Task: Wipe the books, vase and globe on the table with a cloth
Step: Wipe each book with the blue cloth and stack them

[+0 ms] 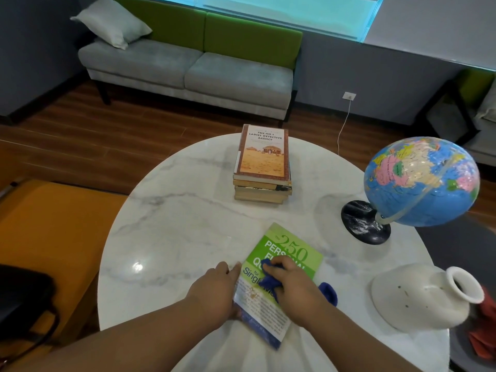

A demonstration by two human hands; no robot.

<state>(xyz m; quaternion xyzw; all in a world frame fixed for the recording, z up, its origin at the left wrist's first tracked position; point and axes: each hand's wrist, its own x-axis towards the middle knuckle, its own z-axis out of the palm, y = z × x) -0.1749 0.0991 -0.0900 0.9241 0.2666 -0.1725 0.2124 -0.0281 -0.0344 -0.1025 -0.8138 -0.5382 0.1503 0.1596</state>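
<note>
A green paperback book lies flat on the round white marble table near its front edge. My left hand holds the book's left edge, fingers along the side. My right hand grips a bunched blue cloth and presses it on the cover; a bit of cloth shows to the right of my wrist. A stack of several books sits at the table's far middle. The blue globe stands on a dark base at the right. A white vase stands at the near right.
An orange seat with a black bag is at the left. A grey and green sofa stands beyond the table. A white cable hangs from a wall socket. Something red lies right of the vase.
</note>
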